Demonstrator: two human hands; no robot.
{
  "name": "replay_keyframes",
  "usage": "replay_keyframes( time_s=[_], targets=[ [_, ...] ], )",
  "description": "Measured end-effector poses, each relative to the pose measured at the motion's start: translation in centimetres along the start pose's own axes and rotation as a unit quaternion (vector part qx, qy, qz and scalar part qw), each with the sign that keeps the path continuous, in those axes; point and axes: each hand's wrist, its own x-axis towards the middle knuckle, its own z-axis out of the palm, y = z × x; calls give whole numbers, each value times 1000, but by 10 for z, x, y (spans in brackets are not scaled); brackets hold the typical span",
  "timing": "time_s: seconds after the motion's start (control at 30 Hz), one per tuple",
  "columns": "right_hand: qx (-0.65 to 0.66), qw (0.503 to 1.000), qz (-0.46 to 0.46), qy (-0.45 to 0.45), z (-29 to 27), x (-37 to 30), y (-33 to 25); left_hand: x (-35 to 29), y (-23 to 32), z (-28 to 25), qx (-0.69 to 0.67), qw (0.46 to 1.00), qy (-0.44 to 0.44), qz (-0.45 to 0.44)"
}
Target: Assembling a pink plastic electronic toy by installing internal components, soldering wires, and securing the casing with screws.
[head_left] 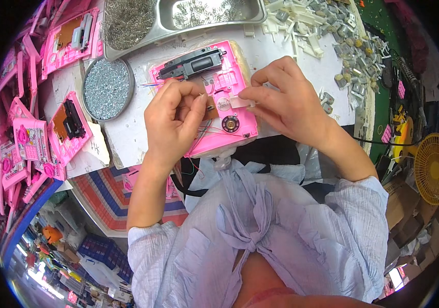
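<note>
In front of me an open pink plastic toy housing [240,74] lies on a wrapped pad. A black mechanism [196,63] is fitted across its far end, and a round speaker [230,123] sits near its close right corner. Part of a brown circuit board [211,110] and thin wires show beside my left hand [173,120]. That hand is curled over the housing's left side, thumb and fingertips together; what they hold, if anything, is hidden. From the right, my right hand [294,102] pinches a small whitish plastic part [238,102] over the housing, near a round pale disc.
A round dish [131,88] of small screws stands left, below a metal tray [161,20] of springs. White plastic parts [309,43] and grey metal pieces [350,56] spread at far right. Pink housings [29,138] pile up at left. A yellow fan [434,169] stands right.
</note>
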Motion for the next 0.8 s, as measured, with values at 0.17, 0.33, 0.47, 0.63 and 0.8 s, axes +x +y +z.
replay_keyframes(
  time_s=[0.17,0.33,0.47,0.63,0.8],
  targets=[
    [-12,999,-42,-20,4,12,0,1,-7,4,-19,1000,5,-1],
    [85,994,-64,-31,10,9,17,-1,-3,7,-29,999,20,-14],
    [103,993,-63,12,27,1,24,-1,-6,8,-29,999,22,-8],
    [39,998,-25,-30,34,3,15,1,-10,11,2,999,29,24],
    [32,998,29,-52,19,5,2,-4,-8,11,-32,998,12,-60]
  ],
)
